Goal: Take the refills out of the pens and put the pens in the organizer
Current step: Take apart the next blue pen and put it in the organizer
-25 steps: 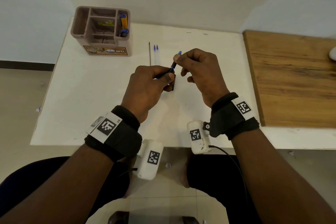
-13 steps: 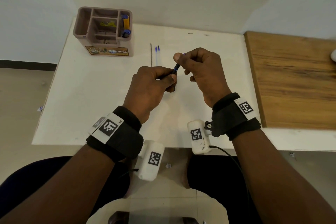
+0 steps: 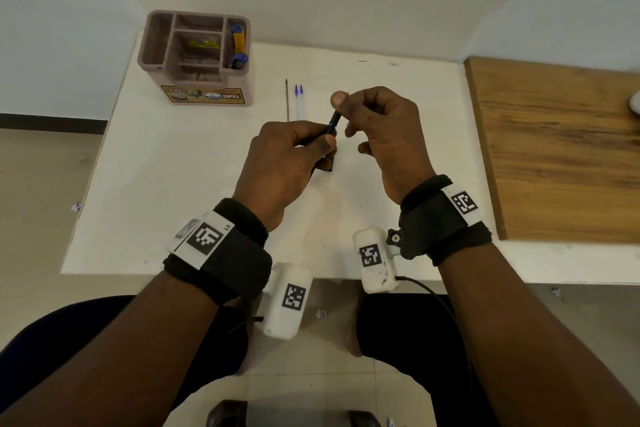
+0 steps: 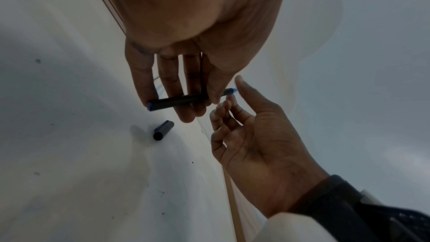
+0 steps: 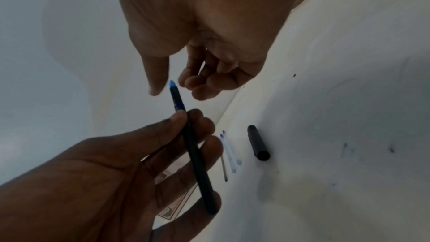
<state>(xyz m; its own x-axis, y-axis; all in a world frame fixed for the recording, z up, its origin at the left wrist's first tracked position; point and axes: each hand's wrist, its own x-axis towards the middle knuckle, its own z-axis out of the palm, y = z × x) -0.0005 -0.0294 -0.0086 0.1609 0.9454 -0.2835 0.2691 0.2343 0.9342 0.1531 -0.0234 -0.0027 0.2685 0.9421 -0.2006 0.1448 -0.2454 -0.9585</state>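
Observation:
My left hand (image 3: 294,152) grips a black pen (image 3: 332,123) by its barrel above the middle of the white table; the left wrist view shows the fingers wrapped round the pen (image 4: 179,101). My right hand (image 3: 374,121) closes its thumb and curled fingertips round the pen's blue tip (image 5: 172,84), lightly. The pen's black cap (image 5: 258,143) lies on the table under my hands. Three pulled refills (image 3: 296,100) lie side by side just beyond. The brown organizer (image 3: 204,97) stands at the far left with pens (image 3: 239,45) in its right compartment.
A wooden board (image 3: 554,149) covers the table's right side, its edge close to my right wrist. The white table (image 3: 166,191) stretches between the organizer and my hands. The wall runs right behind the organizer.
My right thumb and fingers have slid up over the blue tip, which showed above them a second ago. The left hand keeps its hold on the barrel.

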